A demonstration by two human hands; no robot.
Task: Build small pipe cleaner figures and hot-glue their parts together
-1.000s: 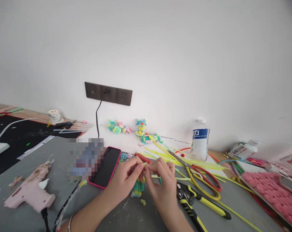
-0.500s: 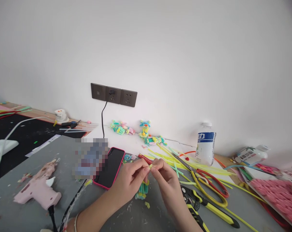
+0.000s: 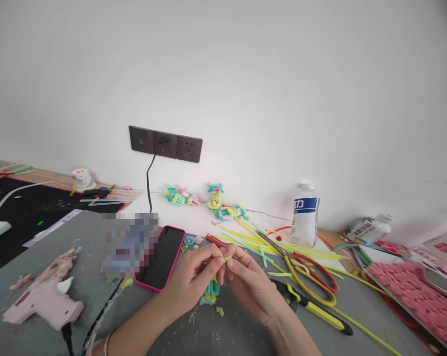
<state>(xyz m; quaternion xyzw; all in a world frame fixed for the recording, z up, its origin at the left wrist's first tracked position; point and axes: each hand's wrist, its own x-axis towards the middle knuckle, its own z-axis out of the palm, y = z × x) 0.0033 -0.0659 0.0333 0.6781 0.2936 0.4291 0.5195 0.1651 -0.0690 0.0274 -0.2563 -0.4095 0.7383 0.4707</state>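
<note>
My left hand (image 3: pixel 193 279) and my right hand (image 3: pixel 251 284) meet over the grey mat. Both are closed, pinching a small yellow fuzzy piece (image 3: pixel 226 258) between thumbs and index fingers; it looks like a bit of pipe cleaner. Beneath them stands a teal and yellow pipe-cleaner figure (image 3: pixel 209 293), its upper part hidden by my fingers. A small yellow-green scrap (image 3: pixel 219 311) lies on the mat in front of it. Just behind my fingertips a red pen-like stick (image 3: pixel 216 241) lies partly covered.
Left are a phone (image 3: pixel 160 259) and a pink glue gun (image 3: pixel 45 296). Right lie scissors (image 3: pixel 308 282), yellow-handled pliers (image 3: pixel 319 314) and yellow pipe cleaners (image 3: pixel 364 326). Finished-looking figures (image 3: pixel 216 196) and a bottle (image 3: pixel 305 217) stand along the wall. Pink knitted material (image 3: pixel 412 291) lies far right.
The view has shifted slightly, so the table things appear farther left. My right hand has turned a little, with its fingers closer to the left; both still pinch the yellow piece.
</note>
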